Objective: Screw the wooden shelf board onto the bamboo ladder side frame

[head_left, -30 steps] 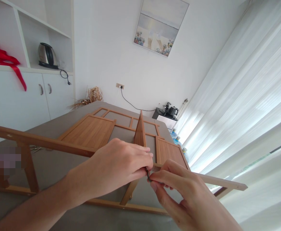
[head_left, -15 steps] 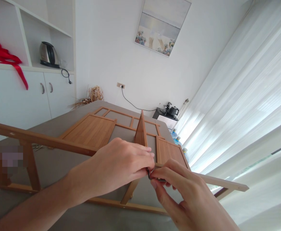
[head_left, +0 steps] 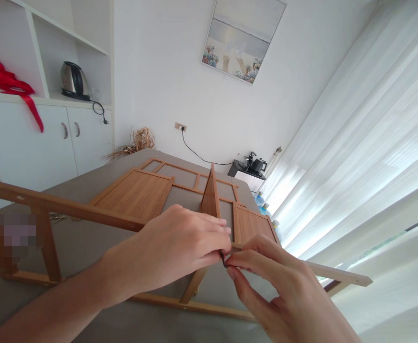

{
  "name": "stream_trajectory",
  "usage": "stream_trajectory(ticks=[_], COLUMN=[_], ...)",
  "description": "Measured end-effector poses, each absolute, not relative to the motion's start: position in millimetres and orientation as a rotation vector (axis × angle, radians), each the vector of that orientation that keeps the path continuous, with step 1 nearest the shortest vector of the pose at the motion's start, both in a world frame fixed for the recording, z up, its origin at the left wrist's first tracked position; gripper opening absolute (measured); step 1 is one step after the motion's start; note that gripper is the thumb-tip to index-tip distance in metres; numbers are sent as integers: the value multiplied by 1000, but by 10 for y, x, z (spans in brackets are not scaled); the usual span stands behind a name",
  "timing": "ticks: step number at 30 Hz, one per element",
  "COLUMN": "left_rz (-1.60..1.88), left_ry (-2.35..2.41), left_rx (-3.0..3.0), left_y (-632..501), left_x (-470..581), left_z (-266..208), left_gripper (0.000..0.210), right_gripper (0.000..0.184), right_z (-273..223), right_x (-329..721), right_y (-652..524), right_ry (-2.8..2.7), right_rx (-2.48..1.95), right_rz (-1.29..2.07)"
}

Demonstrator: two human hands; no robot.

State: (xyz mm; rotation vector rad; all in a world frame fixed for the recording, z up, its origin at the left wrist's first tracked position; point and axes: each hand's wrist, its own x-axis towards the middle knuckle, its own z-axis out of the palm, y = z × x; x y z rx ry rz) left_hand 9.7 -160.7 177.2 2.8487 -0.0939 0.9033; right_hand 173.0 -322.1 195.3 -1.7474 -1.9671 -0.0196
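Just below the wooden rail (head_left: 87,213), which is clasped by the left hand (head_left: 180,240), a dark bent hex key (head_left: 223,260) is pinched in the right hand (head_left: 283,278), 1 visible end angled up-left.

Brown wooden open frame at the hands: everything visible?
Brown wooden open frame, running across the foreground: an upper rail and lower rail joined by shorter crosspieces, with a small hole or mark near the upper rail's left end. It stands on edge, apparently on the grey surface. The left hand hides and seems to touch the upper rail's middle; the right hand pinches a slim dark bent piece there. A brown wooden panel stands behind; any contact is hidden.
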Motion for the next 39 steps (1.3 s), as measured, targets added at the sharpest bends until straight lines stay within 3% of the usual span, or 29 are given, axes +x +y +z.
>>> stream_trajectory(ticks=[31,39], left_rz=[953,988], left_ry=[-59,-65], left_rx=[2841,2840], left_y=[-1622,-1625], left_x=[103,102], left_z=[1779,1791], left_gripper=[15,14], right_gripper=[24,20], right_z=[1984,1970], right_x=[1731,1716], right_y=[-3206,-3208], right_ry=[-1988,-1989], right_rx=[-1772,-1752], right_rz=[38,-83])
